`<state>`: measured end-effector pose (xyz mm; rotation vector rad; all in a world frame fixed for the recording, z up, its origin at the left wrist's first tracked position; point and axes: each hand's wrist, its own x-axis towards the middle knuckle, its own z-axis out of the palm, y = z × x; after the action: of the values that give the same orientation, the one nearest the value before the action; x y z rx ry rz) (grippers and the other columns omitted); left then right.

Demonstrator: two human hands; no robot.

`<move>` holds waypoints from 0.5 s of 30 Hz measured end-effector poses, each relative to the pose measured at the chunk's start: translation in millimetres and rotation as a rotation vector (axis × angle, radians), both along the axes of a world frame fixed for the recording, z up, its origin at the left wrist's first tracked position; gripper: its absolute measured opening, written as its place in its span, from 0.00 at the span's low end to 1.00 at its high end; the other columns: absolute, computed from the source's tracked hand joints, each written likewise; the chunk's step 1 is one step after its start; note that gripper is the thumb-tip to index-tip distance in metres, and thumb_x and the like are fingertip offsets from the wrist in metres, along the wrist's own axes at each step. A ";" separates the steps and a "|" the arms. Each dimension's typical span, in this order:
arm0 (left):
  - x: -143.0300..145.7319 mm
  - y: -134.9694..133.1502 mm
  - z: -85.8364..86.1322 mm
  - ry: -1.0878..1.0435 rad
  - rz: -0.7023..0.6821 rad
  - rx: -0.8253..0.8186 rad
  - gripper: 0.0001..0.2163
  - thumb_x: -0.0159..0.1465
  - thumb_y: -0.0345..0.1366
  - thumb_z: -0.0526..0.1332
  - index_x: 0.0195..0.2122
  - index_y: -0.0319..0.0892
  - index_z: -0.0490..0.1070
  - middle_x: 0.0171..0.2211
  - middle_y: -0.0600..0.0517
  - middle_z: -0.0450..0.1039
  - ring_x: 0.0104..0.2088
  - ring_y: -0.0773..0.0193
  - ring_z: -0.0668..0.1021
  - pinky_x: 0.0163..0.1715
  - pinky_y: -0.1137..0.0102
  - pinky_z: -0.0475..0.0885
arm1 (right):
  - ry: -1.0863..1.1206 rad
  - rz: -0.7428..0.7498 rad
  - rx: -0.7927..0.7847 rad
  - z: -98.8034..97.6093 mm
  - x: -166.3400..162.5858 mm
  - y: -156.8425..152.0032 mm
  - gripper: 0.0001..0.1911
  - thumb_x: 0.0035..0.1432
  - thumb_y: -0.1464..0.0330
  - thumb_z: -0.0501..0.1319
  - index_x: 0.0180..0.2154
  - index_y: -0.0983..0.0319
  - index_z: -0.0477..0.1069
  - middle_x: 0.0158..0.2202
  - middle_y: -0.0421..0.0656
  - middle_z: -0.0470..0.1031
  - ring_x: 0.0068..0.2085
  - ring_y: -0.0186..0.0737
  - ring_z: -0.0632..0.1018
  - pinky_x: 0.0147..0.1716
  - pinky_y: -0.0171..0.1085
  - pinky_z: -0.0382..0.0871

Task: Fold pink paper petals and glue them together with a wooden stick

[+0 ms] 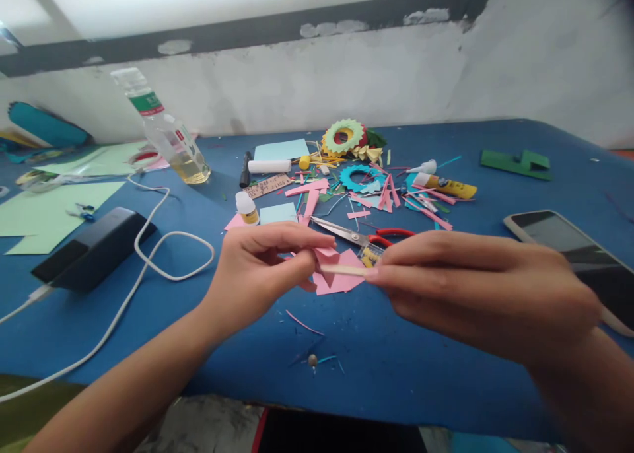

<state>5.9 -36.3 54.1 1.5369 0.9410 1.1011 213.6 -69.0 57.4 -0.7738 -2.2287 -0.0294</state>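
My left hand pinches a small folded piece of pink paper between thumb and fingers. From the right, my right hand grips a thin, pale flat wooden stick, whose far tip meets the pink paper at my left fingertips. Behind and below them lies a pink paper sheet on the blue table. Just beyond my hands rest scissors with red handles, partly hidden by my right hand. A small white-capped glue bottle stands past my left hand.
Paper scraps and strips litter the table's middle, with notched paper rings behind. On the left are a glass bottle with yellowish liquid, a black power bank and a looping white cable. A phone lies at right.
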 end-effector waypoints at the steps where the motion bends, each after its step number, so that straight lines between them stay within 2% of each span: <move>1: 0.2 0.0 0.3 0.001 -0.001 -0.007 0.11 0.51 0.23 0.60 0.27 0.45 0.79 0.26 0.56 0.78 0.22 0.72 0.76 0.18 0.82 0.74 | -0.003 -0.015 0.009 0.8 -0.3 0.2 0.09 0.59 0.75 0.55 0.37 0.57 0.70 0.34 0.37 0.76 0.31 0.27 0.77 0.34 0.24 0.74; 7: 0.3 0.6 -0.3 -0.060 0.001 -0.090 0.10 0.52 0.23 0.61 0.27 0.45 0.79 0.24 0.57 0.78 0.23 0.72 0.78 0.21 0.82 0.75 | -0.071 -0.045 0.038 -1.1 -1.3 1.5 0.08 0.60 0.74 0.55 0.37 0.58 0.71 0.34 0.37 0.76 0.30 0.28 0.76 0.31 0.27 0.74; 12: -0.2 4.3 -3.0 -0.168 -0.018 -0.207 0.09 0.53 0.24 0.61 0.27 0.44 0.78 0.25 0.57 0.78 0.24 0.71 0.79 0.22 0.82 0.76 | 0.001 -0.180 -0.058 -6.6 -6.6 -0.8 0.07 0.62 0.70 0.54 0.37 0.59 0.71 0.32 0.38 0.75 0.29 0.30 0.76 0.30 0.27 0.73; 15: 1.0 6.5 -3.8 -0.199 0.006 -0.271 0.07 0.52 0.24 0.62 0.26 0.42 0.78 0.25 0.56 0.78 0.24 0.71 0.79 0.22 0.81 0.76 | 0.016 -0.169 -0.102 -5.7 -9.1 -3.6 0.06 0.61 0.71 0.55 0.35 0.58 0.71 0.31 0.37 0.76 0.30 0.29 0.76 0.31 0.25 0.72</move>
<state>6.9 -29.8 50.2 1.1835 0.9162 1.0611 204.5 -72.6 51.7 -1.0129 -2.1577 0.0081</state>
